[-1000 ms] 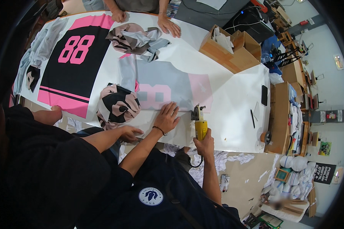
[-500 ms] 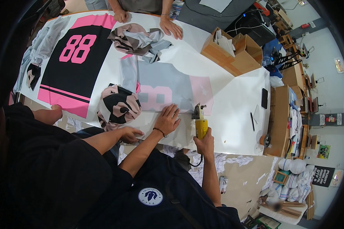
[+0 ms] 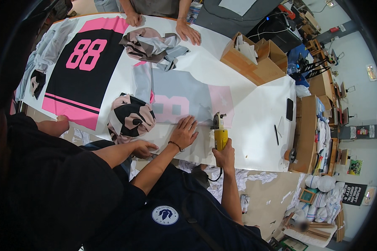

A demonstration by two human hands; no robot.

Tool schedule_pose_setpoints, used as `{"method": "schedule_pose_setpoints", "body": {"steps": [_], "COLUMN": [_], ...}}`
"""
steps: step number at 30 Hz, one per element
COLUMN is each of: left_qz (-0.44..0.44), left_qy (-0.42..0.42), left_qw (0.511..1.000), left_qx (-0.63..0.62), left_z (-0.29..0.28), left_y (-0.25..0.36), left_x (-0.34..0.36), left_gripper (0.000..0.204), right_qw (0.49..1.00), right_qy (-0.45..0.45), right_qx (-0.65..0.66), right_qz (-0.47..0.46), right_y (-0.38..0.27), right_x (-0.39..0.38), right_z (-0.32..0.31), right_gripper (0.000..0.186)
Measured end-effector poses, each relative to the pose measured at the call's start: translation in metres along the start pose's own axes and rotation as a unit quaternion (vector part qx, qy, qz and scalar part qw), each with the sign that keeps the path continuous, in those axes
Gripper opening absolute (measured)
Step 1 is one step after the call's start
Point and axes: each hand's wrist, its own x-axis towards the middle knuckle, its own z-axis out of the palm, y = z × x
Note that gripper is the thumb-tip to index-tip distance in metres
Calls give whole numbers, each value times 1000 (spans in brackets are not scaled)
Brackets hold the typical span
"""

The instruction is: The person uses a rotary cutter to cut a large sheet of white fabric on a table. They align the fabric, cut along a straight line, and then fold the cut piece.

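Observation:
My right hand [image 3: 225, 154] is wrapped round the yellow body of a handheld electric fabric cutter [image 3: 220, 140]. The cutter's metal head is at the near edge of a pale grey-and-pink fabric panel [image 3: 192, 90], which lies face down with a faint number showing through. My left hand [image 3: 184, 134], a bracelet at its wrist, presses flat with fingers stretched on the panel's near edge, left of the cutter. Beside it is a bunched black-and-pink camouflage fabric [image 3: 132, 115]. A dark cord [image 3: 216, 179] hangs from the cutter's lower end.
At my left a person in black rests a hand [image 3: 144, 149] by the table's edge. Across the white table [image 3: 259, 129], another person's hand [image 3: 188, 32] lies flat. A black-and-pink jersey panel [image 3: 83, 67], cardboard box [image 3: 255, 58], phone [image 3: 289, 108], pen [image 3: 276, 134] and tape roll [image 3: 290, 155] lie about.
Almost nothing differs. The view has shifted very slightly; the cutter and both my hands keep practically the same places on the fabric.

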Motion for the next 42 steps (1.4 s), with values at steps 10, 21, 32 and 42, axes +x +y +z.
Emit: {"method": "schedule_pose_setpoints", "body": {"steps": [10, 21, 32, 42], "left_qz": [-1, 19, 206, 217], "left_qy": [-3, -3, -74, -56], "left_qw": [1000, 1000, 976, 970], "left_qx": [-11, -5, -19, -99], "left_z": [4, -1, 22, 22], "left_y": [4, 16, -2, -13], "left_x": [3, 22, 78, 85], "left_gripper": [51, 43, 16, 7], "right_qw": [998, 998, 994, 981], "right_qy": [-8, -27, -20, 28], "right_qx": [-33, 1, 45, 86], "right_qz": [47, 50, 102, 170], "right_y": [24, 52, 26, -15], "right_x": [-43, -81, -88, -84], "right_z": [-4, 7, 5, 29], "right_gripper": [68, 70, 70, 70]}}
